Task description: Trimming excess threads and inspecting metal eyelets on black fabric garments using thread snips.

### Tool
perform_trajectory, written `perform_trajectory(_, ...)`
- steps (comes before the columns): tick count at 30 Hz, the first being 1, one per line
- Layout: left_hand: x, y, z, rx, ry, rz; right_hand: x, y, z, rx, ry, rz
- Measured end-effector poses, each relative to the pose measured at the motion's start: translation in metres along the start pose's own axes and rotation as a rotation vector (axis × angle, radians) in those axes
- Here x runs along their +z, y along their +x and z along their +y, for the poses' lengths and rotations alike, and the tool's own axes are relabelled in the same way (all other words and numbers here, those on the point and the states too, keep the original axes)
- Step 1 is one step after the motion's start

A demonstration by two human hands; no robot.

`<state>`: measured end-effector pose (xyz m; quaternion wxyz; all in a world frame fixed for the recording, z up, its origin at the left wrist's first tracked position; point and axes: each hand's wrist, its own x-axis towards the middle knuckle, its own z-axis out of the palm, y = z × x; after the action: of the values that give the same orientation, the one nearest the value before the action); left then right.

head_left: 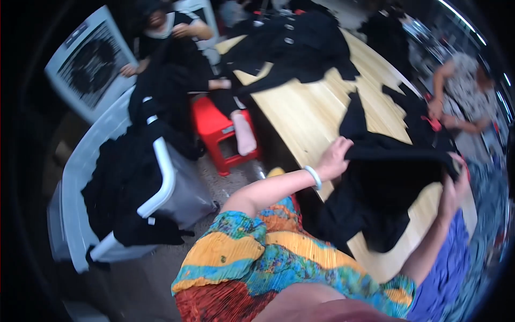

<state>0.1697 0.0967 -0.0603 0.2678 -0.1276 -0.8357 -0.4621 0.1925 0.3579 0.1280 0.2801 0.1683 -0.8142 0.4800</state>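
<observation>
A black garment hangs over the near edge of the wooden table, its upper edge stretched level between my two hands. My left hand, with a pale bangle at the wrist, is closed on the left end of that edge. At the other end my right hand grips the cloth, and a small red spot beside its fingers is too blurred to make out. Between the hands the garment forms a dark opening, and its lower part drapes toward my lap. Dark folds hide the details.
More black garments lie on the wooden table. Left stands a large plastic bin heaped with black cloth, near a red stool and an air cooler. Two people work nearby. Blue-purple fabric lies right.
</observation>
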Motion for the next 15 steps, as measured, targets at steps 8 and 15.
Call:
perform_trajectory(8,-0.041,0.122,0.057,-0.416,-0.769,-0.008,-0.075,-0.001,0.061,0.068,-0.178,0.122)
perform_trajectory(15,-0.036,0.181,0.281,-0.119,-1.303,-0.185,-0.065,-0.024,-0.050,0.094,0.125,0.552)
